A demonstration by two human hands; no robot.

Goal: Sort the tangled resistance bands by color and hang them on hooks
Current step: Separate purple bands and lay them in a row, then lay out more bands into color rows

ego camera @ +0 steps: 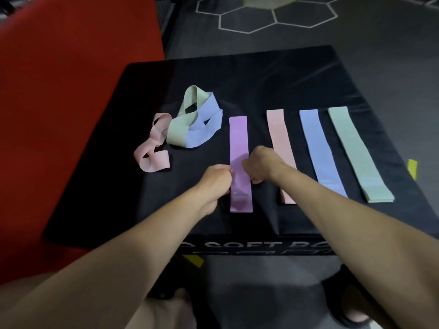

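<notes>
A purple band [238,141] lies flat and straight on the black soft box [273,79]. My left hand [217,178] pinches its left edge and my right hand [262,163] grips its right edge, both near the band's middle. To the right lie a flat pink band [278,129], a blue band [318,143] and a green band [351,143], side by side. At the left sits a tangle: a green loop [187,115] wound with a blue loop [206,129], and a twisted pink loop [154,148] touching them.
A red mat [66,79] lies left of the box. Dark gym floor with white hexagon lines [273,17] stretches behind. White lettering runs along the box's front face [261,245]. My feet in sandals [351,312] stand below. No hooks are in view.
</notes>
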